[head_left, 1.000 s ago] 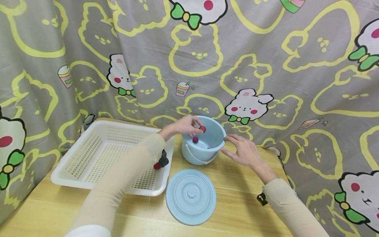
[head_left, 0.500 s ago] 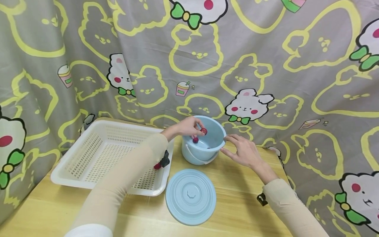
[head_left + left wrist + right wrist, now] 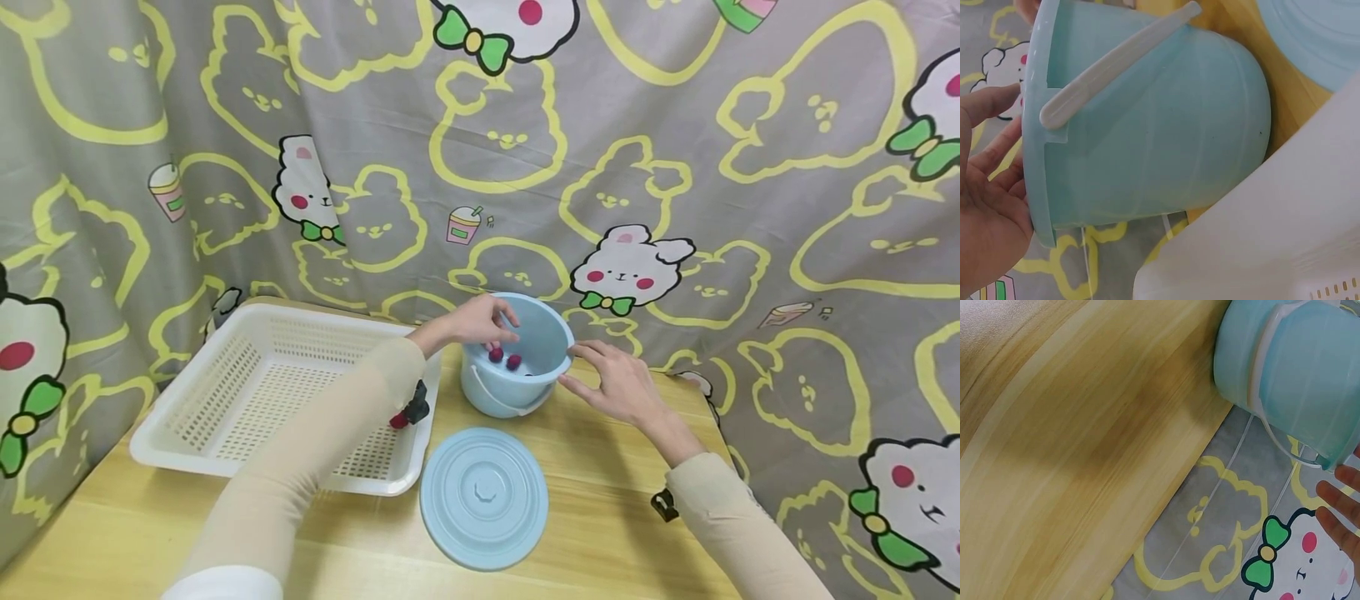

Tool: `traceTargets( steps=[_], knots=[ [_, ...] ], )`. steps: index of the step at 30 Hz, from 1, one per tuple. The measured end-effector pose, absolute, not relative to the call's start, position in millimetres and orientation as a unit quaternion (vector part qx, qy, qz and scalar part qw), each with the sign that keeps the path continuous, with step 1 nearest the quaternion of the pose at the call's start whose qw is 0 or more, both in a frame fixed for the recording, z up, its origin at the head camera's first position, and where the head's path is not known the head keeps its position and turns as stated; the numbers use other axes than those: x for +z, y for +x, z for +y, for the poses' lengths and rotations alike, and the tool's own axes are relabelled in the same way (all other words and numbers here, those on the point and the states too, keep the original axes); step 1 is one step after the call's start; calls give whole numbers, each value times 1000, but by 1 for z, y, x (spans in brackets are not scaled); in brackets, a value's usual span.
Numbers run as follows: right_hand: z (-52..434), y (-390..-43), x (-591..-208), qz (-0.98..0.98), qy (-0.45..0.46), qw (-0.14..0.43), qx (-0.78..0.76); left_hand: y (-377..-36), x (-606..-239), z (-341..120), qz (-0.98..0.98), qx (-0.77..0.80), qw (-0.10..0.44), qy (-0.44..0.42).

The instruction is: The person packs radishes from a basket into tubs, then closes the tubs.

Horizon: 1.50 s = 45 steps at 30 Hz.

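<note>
Over the mouth of a light blue bucket [image 3: 498, 393], my left hand [image 3: 480, 321] has its fingers loosely bent and nothing between them. In the left wrist view the left hand [image 3: 991, 187] is beside the bucket's rim. Inside the bucket are two small dark red balls [image 3: 513, 362], just below the left fingertips. A dark bit shows lower down in it, mostly hidden by the front rim. My right hand [image 3: 618, 383] touches the right side of the rim with fingers extended. The bucket stands upright, its white handle [image 3: 491, 400] hanging down in front.
A white perforated basket [image 3: 183, 462] stands left of the bucket, with a red item [image 3: 398, 421] in it, partly behind the left wrist's black camera. A round blue lid [image 3: 483, 500] lies on the wooden table [image 3: 600, 533] in front. A patterned curtain [image 3: 390, 117] hangs behind.
My left fingers have let go of a red ball, which has dropped into the bucket beside another one. The right hand has kept its place at the rim.
</note>
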State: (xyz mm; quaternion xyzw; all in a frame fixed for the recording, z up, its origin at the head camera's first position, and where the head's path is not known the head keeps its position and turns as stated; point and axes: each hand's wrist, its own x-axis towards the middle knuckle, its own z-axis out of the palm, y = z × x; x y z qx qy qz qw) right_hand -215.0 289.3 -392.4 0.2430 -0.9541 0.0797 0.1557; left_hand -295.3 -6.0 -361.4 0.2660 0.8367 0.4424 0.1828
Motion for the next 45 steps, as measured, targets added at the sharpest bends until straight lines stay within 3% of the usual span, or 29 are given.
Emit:
traceTargets(
  steps=[29, 45],
  knots=[
    [289, -215, -391, -955, 242, 152, 80, -278, -354, -28, 821, 435, 169, 328],
    [289, -214, -392, -955, 241, 153, 80, -270, -354, -68, 819, 458, 159, 307]
  ],
)
